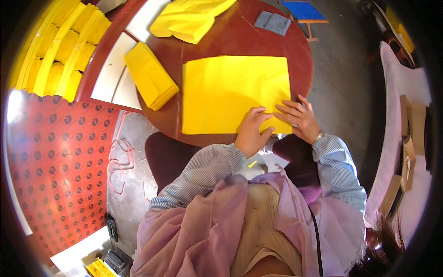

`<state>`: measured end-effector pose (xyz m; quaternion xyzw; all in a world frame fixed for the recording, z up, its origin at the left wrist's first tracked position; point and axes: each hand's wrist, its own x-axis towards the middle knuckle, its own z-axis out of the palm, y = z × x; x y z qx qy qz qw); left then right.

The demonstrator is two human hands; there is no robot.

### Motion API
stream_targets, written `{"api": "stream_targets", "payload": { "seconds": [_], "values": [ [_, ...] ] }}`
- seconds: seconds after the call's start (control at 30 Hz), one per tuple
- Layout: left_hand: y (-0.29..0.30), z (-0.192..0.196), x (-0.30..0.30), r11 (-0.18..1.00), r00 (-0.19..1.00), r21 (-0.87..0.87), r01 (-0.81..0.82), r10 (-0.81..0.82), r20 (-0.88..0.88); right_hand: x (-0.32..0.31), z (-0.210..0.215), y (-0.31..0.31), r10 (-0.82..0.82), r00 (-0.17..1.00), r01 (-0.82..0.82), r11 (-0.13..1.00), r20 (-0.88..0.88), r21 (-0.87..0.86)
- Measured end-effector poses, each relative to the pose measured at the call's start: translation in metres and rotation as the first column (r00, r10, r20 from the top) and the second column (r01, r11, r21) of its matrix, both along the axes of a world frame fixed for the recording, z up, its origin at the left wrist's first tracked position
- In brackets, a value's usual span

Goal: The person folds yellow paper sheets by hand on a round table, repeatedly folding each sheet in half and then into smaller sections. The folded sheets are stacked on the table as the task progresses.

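A large flat yellow sheet [221, 92], or a thin stack of them, lies on the round reddish-brown table [300, 60]. My left hand [252, 131] rests at the sheet's near edge, right of its middle, with thumb and fingers apart. Over the near right corner, my right hand [301, 121] spreads its fingers on the yellow surface. The two hands are close together, fingertips pointing toward each other. Neither grips anything that I can see. Left of the sheet lies a folded yellow bundle [150, 76], set at a slant.
Crumpled yellow material [191, 21] lies at the table's far side. A grey ridged pad [272, 23] sits at the far right. Stacked yellow bundles [60, 46] fill the upper left. Beyond the table are a blue-topped stool [304, 10] and open cardboard boxes [407, 161].
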<state>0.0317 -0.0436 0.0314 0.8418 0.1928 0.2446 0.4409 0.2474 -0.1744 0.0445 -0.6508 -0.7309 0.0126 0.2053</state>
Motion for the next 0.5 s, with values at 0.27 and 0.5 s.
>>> {"api": "stream_targets", "payload": {
  "seconds": [0.27,0.5],
  "values": [
    [0.124,0.014,-0.065,0.944,0.986,0.320,0.081,-0.028,-0.166,0.005,0.001,-0.007,-0.041,0.999,0.042,0.998,0.024,-0.048],
    [0.168,0.013,-0.097,0.927,0.962,0.342,-0.151,0.218,-0.166,0.000,0.007,-0.011,-0.092,0.996,0.087,0.984,-0.024,-0.156]
  ]
}}
